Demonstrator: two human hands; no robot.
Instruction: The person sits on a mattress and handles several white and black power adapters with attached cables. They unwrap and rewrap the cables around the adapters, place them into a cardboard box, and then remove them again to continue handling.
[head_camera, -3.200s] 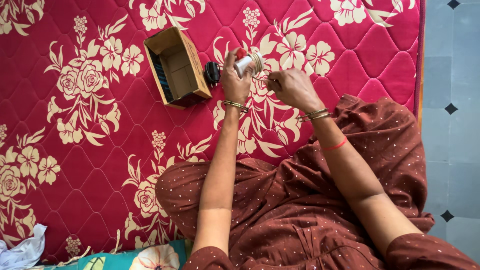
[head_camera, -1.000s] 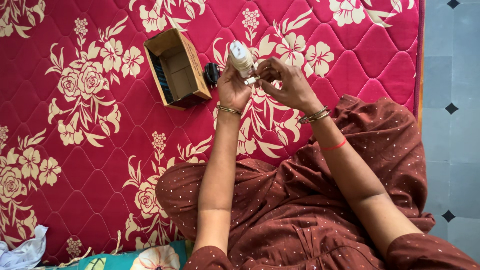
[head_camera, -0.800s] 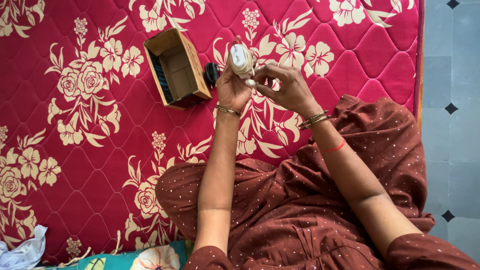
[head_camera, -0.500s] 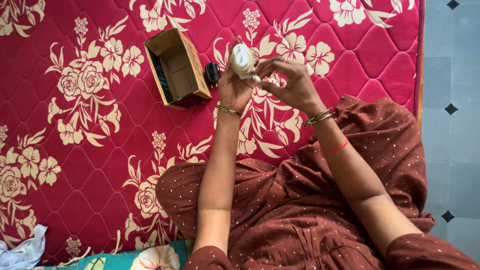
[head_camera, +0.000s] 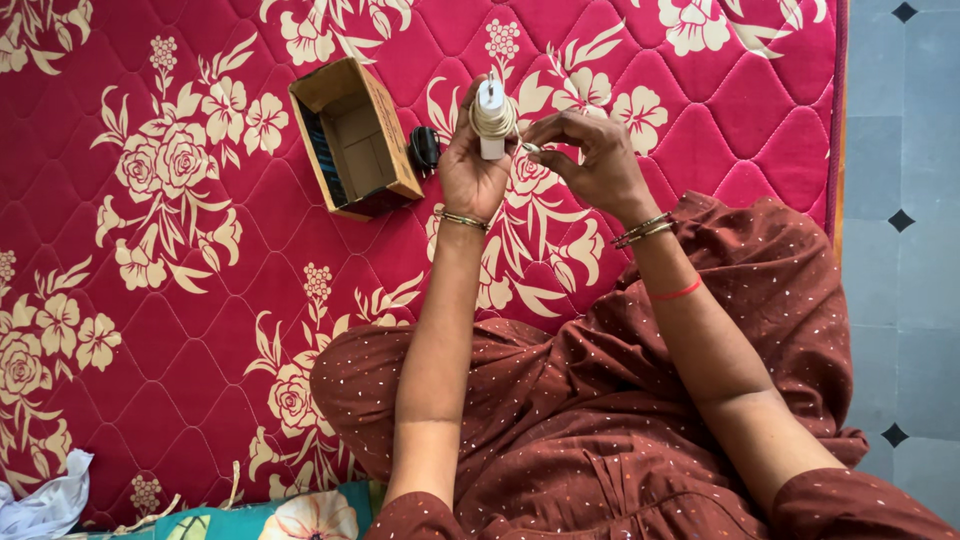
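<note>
The left hand (head_camera: 468, 170) is raised above the mattress (head_camera: 180, 300), its fingers clenched around a white charger (head_camera: 490, 115) that stands roughly upright in the grip, with a pale cord (head_camera: 494, 124) coiled around its middle. The right hand (head_camera: 590, 165) is just beside it, thumb and forefinger pinched on the small end of the cord (head_camera: 527, 147), which sits close to the lower right of the charger. Both wrists carry thin gold bangles (head_camera: 640, 230), and a red thread (head_camera: 677, 292) circles the right forearm. To the left of the hands, an open cardboard box (head_camera: 353, 137) lies on its side on the red quilted mattress with its cream flower pattern; a small black object (head_camera: 425, 148) rests touching the box's right side, just beside the left hand. The person's lap is covered by a brown dotted garment (head_camera: 620, 400). A crumpled white cloth (head_camera: 45, 500) lies at the lower left corner, and grey floor tiles (head_camera: 900, 150) run along the right edge.
</note>
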